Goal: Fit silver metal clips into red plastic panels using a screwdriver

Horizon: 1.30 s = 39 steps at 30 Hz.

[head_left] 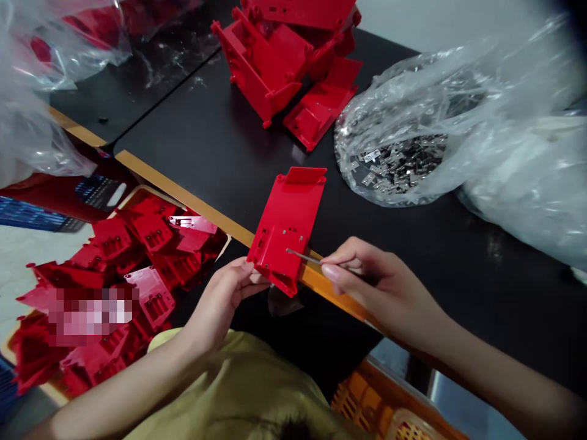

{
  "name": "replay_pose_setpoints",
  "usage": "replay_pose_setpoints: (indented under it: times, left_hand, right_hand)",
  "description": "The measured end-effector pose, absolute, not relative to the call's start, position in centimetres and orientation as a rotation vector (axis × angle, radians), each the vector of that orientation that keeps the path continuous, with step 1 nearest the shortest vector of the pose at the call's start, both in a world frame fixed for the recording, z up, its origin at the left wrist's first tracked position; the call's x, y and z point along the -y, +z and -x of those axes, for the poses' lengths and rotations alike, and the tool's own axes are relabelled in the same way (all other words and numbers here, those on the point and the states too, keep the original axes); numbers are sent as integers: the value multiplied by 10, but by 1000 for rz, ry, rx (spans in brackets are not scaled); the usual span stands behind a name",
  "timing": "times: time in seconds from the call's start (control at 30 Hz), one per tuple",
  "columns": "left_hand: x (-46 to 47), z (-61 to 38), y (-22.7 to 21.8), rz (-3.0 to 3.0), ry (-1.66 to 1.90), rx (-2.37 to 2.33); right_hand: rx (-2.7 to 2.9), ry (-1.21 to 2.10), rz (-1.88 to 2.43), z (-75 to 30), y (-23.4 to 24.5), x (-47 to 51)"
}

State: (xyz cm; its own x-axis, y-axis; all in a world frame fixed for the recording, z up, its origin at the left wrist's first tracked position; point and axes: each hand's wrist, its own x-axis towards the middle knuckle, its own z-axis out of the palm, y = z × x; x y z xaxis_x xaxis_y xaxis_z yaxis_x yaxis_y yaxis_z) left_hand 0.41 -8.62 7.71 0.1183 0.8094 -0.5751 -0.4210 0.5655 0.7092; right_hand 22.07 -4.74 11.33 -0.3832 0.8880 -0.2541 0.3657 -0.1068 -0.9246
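Note:
A red plastic housing (pixel 288 220) rests tilted on the near edge of the black table (pixel 211 146). My left hand (pixel 224 299) grips its lower end from below, fingers closed on it. My right hand (pixel 367 275) pinches a thin metal tool (pixel 302 256) whose tip touches the housing near a row of small holes.
A pile of red housings (pixel 293 61) lies at the back of the table. An open clear bag of small metal pieces (pixel 398 162) sits to the right. A box of more red housings (pixel 119 287) stands lower left. Plastic bags (pixel 41 79) at far left, an orange crate (pixel 380 409) below.

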Motion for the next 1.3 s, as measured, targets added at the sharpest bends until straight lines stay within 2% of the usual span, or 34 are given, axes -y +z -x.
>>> replay_pose_setpoints:
  times: [0.13, 0.43, 1.3]
  left_hand:
    - [85, -1, 67, -511, 920, -1137]
    - [80, 1, 62, -595, 861, -1128]
    - [77, 5, 66, -608, 841, -1106]
  right_hand:
    - [1931, 1378, 1295, -217, 109, 54]
    - [2049, 1235, 1320, -211, 107, 50]
    - [1957, 1450, 1428, -209, 116, 38]
